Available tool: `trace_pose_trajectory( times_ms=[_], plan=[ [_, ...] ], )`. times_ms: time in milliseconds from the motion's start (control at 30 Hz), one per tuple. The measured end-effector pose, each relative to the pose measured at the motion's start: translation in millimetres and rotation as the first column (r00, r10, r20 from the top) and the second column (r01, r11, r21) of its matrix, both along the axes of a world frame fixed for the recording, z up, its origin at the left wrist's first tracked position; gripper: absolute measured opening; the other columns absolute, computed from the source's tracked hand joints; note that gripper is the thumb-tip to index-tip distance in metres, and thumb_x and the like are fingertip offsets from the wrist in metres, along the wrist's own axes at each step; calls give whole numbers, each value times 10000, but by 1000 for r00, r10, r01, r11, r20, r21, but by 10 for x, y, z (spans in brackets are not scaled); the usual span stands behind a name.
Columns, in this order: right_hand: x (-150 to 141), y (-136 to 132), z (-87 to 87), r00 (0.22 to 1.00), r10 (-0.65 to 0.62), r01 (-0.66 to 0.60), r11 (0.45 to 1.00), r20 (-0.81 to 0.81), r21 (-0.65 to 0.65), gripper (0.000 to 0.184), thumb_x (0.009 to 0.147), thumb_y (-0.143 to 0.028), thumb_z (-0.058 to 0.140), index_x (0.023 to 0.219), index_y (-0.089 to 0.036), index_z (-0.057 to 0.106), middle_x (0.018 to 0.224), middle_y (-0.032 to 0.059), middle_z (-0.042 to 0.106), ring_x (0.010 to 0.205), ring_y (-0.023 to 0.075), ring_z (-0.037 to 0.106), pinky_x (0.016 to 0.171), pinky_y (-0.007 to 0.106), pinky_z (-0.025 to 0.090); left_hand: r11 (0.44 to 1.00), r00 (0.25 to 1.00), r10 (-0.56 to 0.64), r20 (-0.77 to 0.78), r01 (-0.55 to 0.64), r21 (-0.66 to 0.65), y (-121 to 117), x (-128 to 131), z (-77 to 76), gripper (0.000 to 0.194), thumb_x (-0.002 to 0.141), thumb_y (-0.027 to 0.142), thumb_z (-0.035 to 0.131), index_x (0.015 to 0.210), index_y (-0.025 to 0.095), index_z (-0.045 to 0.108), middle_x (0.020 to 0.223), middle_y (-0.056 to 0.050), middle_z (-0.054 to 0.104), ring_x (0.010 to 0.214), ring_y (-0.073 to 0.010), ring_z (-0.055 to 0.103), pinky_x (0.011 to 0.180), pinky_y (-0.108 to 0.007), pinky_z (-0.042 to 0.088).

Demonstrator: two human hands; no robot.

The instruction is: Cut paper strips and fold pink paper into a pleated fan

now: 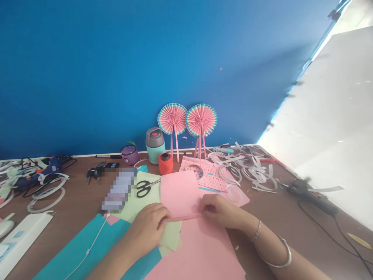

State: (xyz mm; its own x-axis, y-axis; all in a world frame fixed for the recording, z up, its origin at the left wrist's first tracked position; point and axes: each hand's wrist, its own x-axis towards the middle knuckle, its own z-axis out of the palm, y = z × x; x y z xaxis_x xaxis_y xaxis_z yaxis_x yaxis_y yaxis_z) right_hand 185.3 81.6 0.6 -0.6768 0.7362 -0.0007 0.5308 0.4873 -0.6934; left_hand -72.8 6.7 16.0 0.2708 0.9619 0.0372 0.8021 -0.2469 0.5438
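A sheet of pink paper (180, 194) lies between my hands, its near edge folded into a narrow strip. My left hand (153, 223) pinches the left end of that fold, fingers closed. At the right end, my right hand (217, 210) has its fingers curled and pressed on the fold; the wrist wears a chain bracelet and a silver bangle. Under the sheet are a larger pink paper (201, 249) and light green paper (132, 206). Black-handled scissors (145, 188) rest on the green paper, just beyond my left hand.
Two round pleated paper fans (174, 118) lean against the blue wall. A teal jar (155, 149), red thread spool (166, 164) and purple cup (129, 154) stand at the back. Paper strips (258, 171) and a glue gun (311, 196) lie right; a phone (119, 190) and power strip (26, 243) left.
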Motion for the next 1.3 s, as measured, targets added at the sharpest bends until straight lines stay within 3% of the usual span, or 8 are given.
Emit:
trace_pose_trajectory(
  times_ms=[267, 333, 400, 467, 700, 967, 1167, 1300],
  plan=[
    [-12, 6, 28, 1000, -20, 21, 999, 17, -29, 198, 720, -63, 482, 787, -173, 633, 783, 12, 637, 698, 136, 562, 634, 239, 417, 981, 983, 38, 180, -3, -193, 63, -114, 93, 190, 863, 297, 465, 797, 226, 628, 847, -1, 668, 814, -169, 621, 718, -265, 471],
    [-9, 8, 22, 1000, -21, 22, 999, 19, -32, 199, 723, -68, 480, 792, -177, 632, 788, 10, 639, 707, 139, 565, 638, 240, 415, 968, 982, -2, 189, 49, -245, 71, -148, 130, 150, 783, 325, 584, 890, 232, 633, 963, -10, 658, 907, -184, 607, 796, -274, 470],
    [-5, 8, 17, 1000, -19, 20, 999, 20, -39, 195, 724, -75, 481, 791, -180, 630, 785, 8, 640, 714, 141, 567, 637, 238, 411, 952, 985, -45, 165, 92, -292, 71, -173, 161, 316, 656, 275, 692, 961, 242, 619, 1064, -11, 625, 998, -203, 574, 866, -285, 451],
    [-2, 6, 14, 1000, -20, 21, 998, 23, -51, 187, 725, -83, 483, 791, -182, 628, 780, 7, 640, 714, 142, 568, 629, 236, 407, 943, 987, -65, 144, 108, -315, 69, -186, 182, 356, 628, 212, 675, 974, 250, 601, 1090, -5, 601, 1027, -204, 552, 887, -286, 438],
    [-15, 4, 20, 998, -64, 67, 993, 27, -96, 216, 711, -88, 487, 821, -183, 646, 798, 10, 645, 706, 141, 568, 623, 235, 409, 948, 982, -18, 188, 76, -310, 102, -201, 153, 113, 782, 204, 499, 856, 233, 579, 953, 6, 626, 909, -172, 575, 800, -267, 441],
    [-33, 9, 27, 998, -61, 61, 993, 7, -104, 199, 704, -76, 483, 773, -173, 642, 780, 13, 643, 710, 142, 569, 630, 237, 411, 959, 981, 82, 174, -29, -283, 86, -150, 67, 131, 783, 184, 467, 816, 219, 589, 940, -7, 645, 916, -178, 585, 803, -278, 445],
    [-35, -8, 53, 995, -98, 102, 987, 36, -120, 198, 754, -123, 495, 862, -180, 652, 843, 26, 657, 725, 148, 581, 642, 250, 421, 962, 978, 103, 182, -51, -269, 82, -128, 63, 168, 813, 210, 424, 825, 227, 591, 884, -2, 660, 844, -175, 602, 732, -271, 453],
    [-64, -16, 68, 995, -86, 89, 995, 53, -54, 144, 761, -114, 478, 756, -174, 609, 800, 26, 625, 719, 144, 560, 651, 250, 409, 965, 973, 127, 190, -76, -252, 99, -129, 24, 167, 808, 204, 419, 797, 219, 585, 835, 1, 663, 802, -170, 611, 712, -267, 453]
  ],
)
